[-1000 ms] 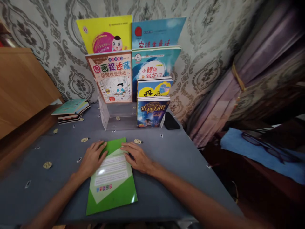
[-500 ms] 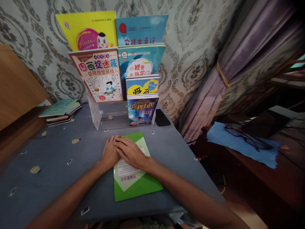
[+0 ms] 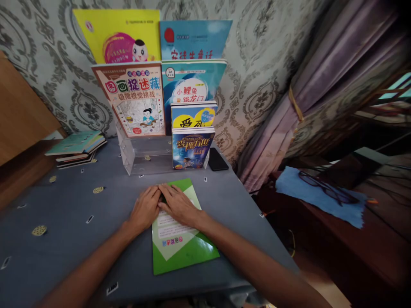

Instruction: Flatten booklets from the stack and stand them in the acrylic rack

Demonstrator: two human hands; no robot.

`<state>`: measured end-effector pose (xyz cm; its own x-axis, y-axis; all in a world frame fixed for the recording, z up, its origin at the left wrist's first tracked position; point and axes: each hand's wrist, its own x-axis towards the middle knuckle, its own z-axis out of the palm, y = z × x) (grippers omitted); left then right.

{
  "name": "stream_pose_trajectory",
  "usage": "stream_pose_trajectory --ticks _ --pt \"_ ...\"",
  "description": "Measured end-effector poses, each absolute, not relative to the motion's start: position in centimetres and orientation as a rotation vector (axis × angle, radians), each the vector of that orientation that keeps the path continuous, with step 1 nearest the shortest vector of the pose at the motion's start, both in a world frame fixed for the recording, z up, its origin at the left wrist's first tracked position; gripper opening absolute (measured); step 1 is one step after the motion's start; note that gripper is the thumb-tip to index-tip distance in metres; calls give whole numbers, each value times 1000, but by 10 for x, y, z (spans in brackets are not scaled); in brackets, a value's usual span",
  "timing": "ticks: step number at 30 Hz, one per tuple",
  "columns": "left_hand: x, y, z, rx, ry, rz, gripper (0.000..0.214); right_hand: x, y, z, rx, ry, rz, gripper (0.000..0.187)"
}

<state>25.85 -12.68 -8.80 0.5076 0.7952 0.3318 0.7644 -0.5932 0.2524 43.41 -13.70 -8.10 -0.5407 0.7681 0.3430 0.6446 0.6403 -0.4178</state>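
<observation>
A thin green book (image 3: 183, 252) lies flat on the grey table (image 3: 70, 231), back cover up, its far end pointing at the book stand. My left hand (image 3: 145, 209) rests on the book's far left corner with fingers stretched flat. My right hand (image 3: 178, 205) lies palm down on the book's upper part, fingers extended and touching the left hand's fingertips. Neither hand grips the book.
A clear tiered stand (image 3: 144, 156) at the back holds several upright picture books (image 3: 192, 147). A black phone (image 3: 218, 159) lies to its right, and a stack of books (image 3: 77, 147) sits at the back left. Purple curtains (image 3: 305, 94) and a blue cloth (image 3: 317, 192) are on the right.
The book has slid right and turned upright-facing between the earliest frame and now. My hands came together at its far end; in the last half second they barely moved.
</observation>
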Motion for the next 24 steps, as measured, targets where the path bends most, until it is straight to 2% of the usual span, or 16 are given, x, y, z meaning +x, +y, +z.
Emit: stream_pose_trajectory --ticks 13,24 --pt "265 -134 -81 2813 1529 595 32 474 -126 -78 -1559 -2353 215 49" --pt "265 -125 -88 2865 1541 521 37 486 -118 -96 -1515 -2318 152 49"
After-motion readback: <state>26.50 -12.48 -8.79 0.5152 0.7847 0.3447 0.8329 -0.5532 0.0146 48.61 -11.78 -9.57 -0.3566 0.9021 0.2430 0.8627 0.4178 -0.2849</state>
